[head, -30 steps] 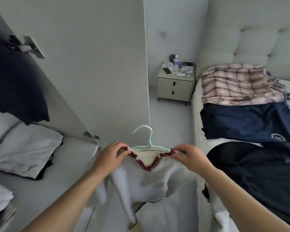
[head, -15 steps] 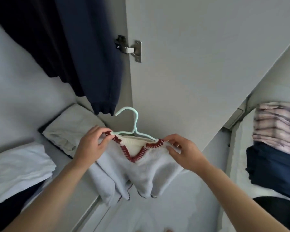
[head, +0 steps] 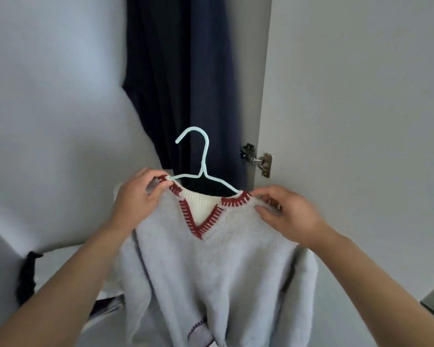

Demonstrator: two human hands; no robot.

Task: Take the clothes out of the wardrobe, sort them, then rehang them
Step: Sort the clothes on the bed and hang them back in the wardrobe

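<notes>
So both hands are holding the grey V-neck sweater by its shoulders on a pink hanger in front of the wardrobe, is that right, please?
Not quite: the hanger is pale mint green, not pink, as the head view shows. The left hand and right hand do hold the grey V-neck sweater by its shoulders.

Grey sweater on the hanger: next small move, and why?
Probably lift it toward the rail: the grey sweater already sits on the mint hanger, both hands, left and right, grip its shoulders, and the hook is free beside the hanging navy garment.
</notes>
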